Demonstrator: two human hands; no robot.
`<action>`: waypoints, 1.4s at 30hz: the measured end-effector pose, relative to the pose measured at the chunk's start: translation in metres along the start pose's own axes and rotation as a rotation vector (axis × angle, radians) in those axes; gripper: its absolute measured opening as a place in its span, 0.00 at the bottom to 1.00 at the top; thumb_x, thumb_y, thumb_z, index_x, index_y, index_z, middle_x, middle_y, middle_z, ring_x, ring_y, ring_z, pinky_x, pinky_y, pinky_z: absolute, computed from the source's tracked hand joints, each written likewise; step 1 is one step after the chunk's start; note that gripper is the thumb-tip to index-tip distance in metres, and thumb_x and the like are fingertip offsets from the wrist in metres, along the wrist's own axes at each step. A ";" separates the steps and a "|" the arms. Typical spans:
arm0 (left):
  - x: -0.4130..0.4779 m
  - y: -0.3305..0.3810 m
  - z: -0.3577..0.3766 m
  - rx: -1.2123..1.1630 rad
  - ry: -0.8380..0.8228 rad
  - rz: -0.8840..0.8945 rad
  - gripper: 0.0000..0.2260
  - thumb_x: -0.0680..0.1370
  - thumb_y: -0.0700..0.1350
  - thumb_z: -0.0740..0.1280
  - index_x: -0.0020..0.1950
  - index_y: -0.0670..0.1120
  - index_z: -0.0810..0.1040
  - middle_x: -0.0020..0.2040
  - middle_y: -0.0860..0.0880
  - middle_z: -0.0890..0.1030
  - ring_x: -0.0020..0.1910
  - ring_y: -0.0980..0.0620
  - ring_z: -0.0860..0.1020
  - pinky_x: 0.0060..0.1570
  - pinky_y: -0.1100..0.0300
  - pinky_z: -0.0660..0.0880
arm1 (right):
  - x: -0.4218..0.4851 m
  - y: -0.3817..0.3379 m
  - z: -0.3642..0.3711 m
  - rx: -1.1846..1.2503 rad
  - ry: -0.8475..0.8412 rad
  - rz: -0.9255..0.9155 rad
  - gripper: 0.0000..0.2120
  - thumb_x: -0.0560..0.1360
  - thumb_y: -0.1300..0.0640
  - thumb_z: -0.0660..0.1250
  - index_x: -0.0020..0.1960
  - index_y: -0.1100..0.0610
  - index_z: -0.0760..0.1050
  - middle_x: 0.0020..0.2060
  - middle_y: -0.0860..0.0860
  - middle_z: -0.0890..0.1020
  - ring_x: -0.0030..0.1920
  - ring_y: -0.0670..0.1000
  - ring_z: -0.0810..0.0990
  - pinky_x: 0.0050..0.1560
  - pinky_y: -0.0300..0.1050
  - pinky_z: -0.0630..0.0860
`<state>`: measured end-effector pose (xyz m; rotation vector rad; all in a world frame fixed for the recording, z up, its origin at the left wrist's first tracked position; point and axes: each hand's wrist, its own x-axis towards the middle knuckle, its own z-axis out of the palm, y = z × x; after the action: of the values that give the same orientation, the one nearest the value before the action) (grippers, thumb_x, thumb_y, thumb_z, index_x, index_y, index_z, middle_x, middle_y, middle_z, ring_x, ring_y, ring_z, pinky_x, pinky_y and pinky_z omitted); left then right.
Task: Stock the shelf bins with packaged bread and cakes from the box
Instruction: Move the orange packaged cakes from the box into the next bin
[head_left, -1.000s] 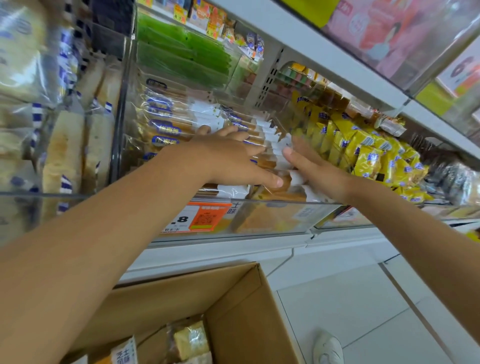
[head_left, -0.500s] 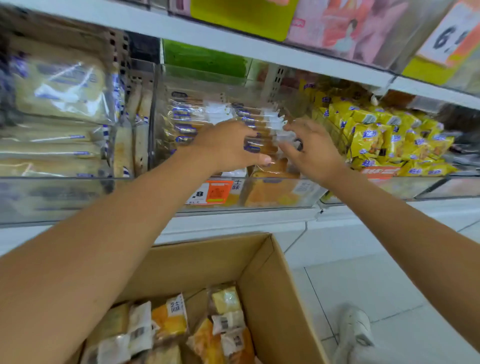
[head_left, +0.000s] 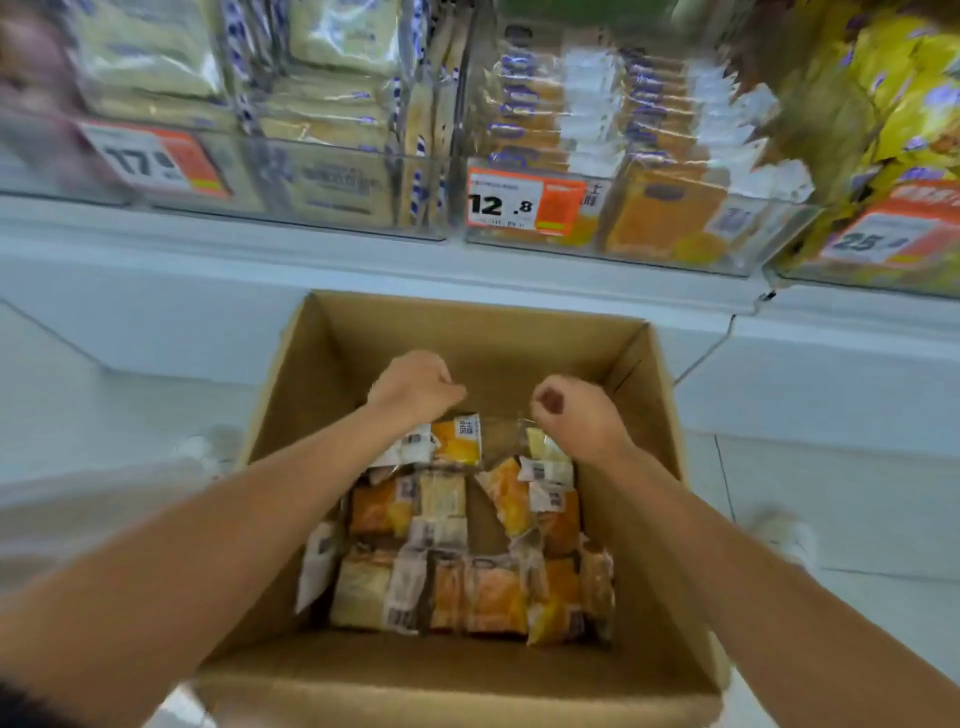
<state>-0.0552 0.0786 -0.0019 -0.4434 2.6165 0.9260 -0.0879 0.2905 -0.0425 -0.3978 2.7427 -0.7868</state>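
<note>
Head view: looking down into an open brown cardboard box (head_left: 291, 400) on a pale tiled floor (head_left: 883, 493), below a white shelf ledge (head_left: 260, 260); much of the picture is blurred.
Left hand (head_left: 415, 387): centre of the frame, inside the box near its far wall. The fingers are curled into a loose fist with nothing seen inside them.
Right hand (head_left: 571, 410): just right of the left hand and apart from it, fingers curled. A clear wrapper edge reaches the fingertips, but whether it is pinched cannot be told.
Packaged cakes (head_left: 488, 592): clear-wrapped orange and pale yellow packets with white barcode labels, lying in rows on the box floor below both wrists.
Top packet (head_left: 457, 441): has an orange label and lies just beneath the left wrist.
Middle bin (head_left: 613, 244): clear plastic, upper centre, filled with stacked orange packets. An orange and white price tag (head_left: 524, 202) on its front reads 12.8.
Left bin (head_left: 311, 223): clear plastic, upper left, holding pale bread bags (head_left: 156, 57).
Right bin (head_left: 935, 275): upper right corner, holding yellow packets (head_left: 904, 104).
White shoe (head_left: 784, 535): on the floor to the right of the box.
</note>
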 end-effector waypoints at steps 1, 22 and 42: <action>0.004 -0.018 0.012 -0.019 -0.012 -0.049 0.14 0.78 0.50 0.67 0.43 0.40 0.84 0.43 0.44 0.84 0.44 0.46 0.82 0.45 0.51 0.80 | -0.001 0.014 0.022 0.012 -0.079 0.076 0.04 0.77 0.54 0.65 0.49 0.51 0.79 0.42 0.46 0.81 0.41 0.46 0.79 0.40 0.43 0.75; 0.042 -0.148 0.102 -0.346 -0.172 -0.368 0.05 0.78 0.41 0.68 0.43 0.48 0.78 0.42 0.49 0.80 0.42 0.50 0.78 0.41 0.58 0.73 | 0.045 0.123 0.191 -0.368 -0.157 0.280 0.14 0.82 0.59 0.56 0.62 0.57 0.76 0.58 0.59 0.80 0.57 0.57 0.79 0.48 0.47 0.76; 0.017 -0.084 0.054 -0.660 -0.297 -0.336 0.46 0.65 0.48 0.80 0.78 0.51 0.61 0.69 0.51 0.73 0.65 0.48 0.75 0.65 0.50 0.74 | 0.026 0.012 0.056 0.594 -0.432 0.112 0.16 0.82 0.61 0.58 0.65 0.50 0.76 0.60 0.48 0.81 0.60 0.47 0.80 0.60 0.45 0.76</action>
<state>-0.0264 0.0481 -0.0943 -0.8001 1.8494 1.5754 -0.0969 0.2649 -0.0989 -0.2445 1.9988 -1.2555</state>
